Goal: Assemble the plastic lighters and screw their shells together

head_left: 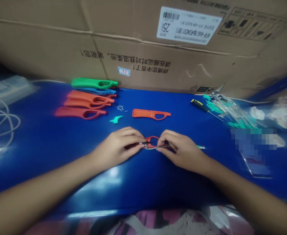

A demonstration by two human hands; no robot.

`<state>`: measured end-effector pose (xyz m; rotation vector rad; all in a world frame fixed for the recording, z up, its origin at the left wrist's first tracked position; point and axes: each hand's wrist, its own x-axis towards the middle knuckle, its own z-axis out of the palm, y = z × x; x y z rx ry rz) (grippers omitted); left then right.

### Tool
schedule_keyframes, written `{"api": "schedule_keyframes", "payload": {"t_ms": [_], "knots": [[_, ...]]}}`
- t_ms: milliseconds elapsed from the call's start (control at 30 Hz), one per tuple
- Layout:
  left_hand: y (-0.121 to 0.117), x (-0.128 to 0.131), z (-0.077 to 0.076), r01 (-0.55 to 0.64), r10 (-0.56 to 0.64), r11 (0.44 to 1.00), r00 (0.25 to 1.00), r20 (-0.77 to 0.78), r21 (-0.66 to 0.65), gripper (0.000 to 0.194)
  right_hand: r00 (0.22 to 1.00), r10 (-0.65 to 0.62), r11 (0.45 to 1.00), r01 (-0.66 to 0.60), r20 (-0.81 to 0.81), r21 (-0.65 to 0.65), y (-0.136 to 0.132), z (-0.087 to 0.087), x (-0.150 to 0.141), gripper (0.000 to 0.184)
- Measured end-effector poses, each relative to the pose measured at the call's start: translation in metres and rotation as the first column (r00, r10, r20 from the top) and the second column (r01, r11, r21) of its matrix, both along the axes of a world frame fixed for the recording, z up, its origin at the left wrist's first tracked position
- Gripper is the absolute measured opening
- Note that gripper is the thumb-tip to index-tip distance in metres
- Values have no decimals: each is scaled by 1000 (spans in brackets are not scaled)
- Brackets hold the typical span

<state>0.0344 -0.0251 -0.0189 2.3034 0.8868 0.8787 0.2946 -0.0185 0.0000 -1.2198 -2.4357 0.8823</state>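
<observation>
Work on an opened handle, seen from above. At the centre of the frame, an orange shell piece [153, 146] with a looped opening lies at the fingertips of both hands on the blue desk [145, 189]. The left hand [120, 143] pinches a small dark part [146, 142] against the shell's left end; the right hand [182, 148] pinches a thin pale wire [150, 148] that runs between the two grips. The right fingers hide what else they may hold. Beyond the right hand, a teal-and-silver tip [201, 147] protrudes.

State of progress: the handle stands open, judging by the orange half-shell [142, 113] lying apart above the hands. To its left, a teal trigger-like piece [116, 119] and several white slivers [120, 108] lie loose—none is fitted. The joining of the halves, so far as can be judged, remains undone. At upper left, green [91, 82], blue [94, 91], orange and red handles [70, 112] lie stacked and appear whole, though their insides are hidden.

At upper right, a screwdriver [199, 104] lies beside a heap of metal rods [236, 112] and teal pieces [213, 106]; a carton [60, 52] closes the background.
</observation>
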Motion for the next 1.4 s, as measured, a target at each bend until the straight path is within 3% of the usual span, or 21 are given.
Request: {"api": "schedule_keyframes", "payload": {"t_ms": [233, 500, 800, 933, 1033, 1200, 1400], "knots": [[1, 2, 1, -32, 37, 997, 997, 65, -67, 17, 991, -105, 950, 75, -84, -304, 6, 2, 1, 11], [0, 4, -2, -81, 94, 989, 990, 102, -124, 12, 995, -33, 975, 12, -93, -222, 10, 8, 8, 3], [-3, 7, 15, -95, 87, 989, 993, -74, -110, 13, 994, -89, 930, 62, -58, -363, 10, 14, 3, 8], [-3, 9, 28, -60, 25, 981, 982, -188, -187, 16, 1000, -4, 940, 1, -8, -342, 8, 21, -3, 7], [-5, 11, 30, -96, 49, 975, 972, -229, -200, 20, 999, 32, 967, -22, 37, -253, 5, 23, -8, 11], [-13, 11, 19, -136, 112, 975, 984, -140, -177, 18, 997, 28, 999, -25, 67, -46, -1, 16, -10, 13], [-18, 10, 8, -111, 105, 990, 992, -70, -87, 13, 999, -18, 997, 14, 47, 78, -11, 5, -7, 10]]}}
